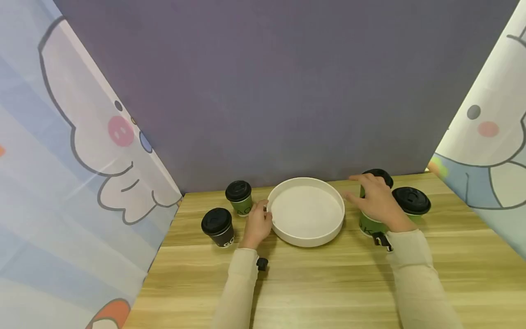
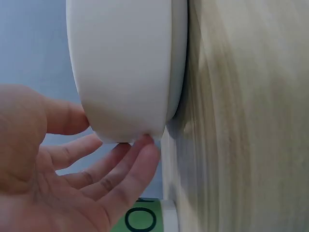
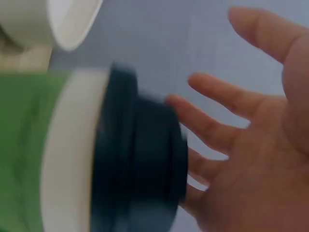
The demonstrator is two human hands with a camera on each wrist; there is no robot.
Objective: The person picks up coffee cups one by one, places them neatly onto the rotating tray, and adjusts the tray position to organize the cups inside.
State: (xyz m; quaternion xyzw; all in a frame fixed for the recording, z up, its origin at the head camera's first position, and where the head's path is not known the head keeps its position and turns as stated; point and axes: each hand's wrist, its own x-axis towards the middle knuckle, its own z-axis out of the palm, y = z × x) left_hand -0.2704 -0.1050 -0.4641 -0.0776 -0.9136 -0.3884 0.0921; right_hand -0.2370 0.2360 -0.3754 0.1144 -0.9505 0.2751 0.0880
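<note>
A round white tray [image 1: 306, 214] with a low wall lies on the wooden table. At its left side my left hand [image 1: 258, 224] holds the wall, the thumb at the rim and the fingers against the outside, as the left wrist view shows. My right hand [image 1: 380, 201], fingers spread, hovers over the green paper cups on the right. One green cup [image 1: 370, 225] stands under it, its top hidden. Behind is a cup with a black lid [image 1: 379, 175]. In the right wrist view, a blurred black-lidded cup [image 3: 140, 159] is close beside the fingers.
Left of the tray stand a green cup [image 1: 240, 198] and a dark cup [image 1: 219, 228], both black-lidded. Another lidded cup [image 1: 411, 201] is right of my right hand. A grey panel [image 1: 287, 91] rises behind the table, with cartoon-printed sheets [image 1: 82, 137] at the sides.
</note>
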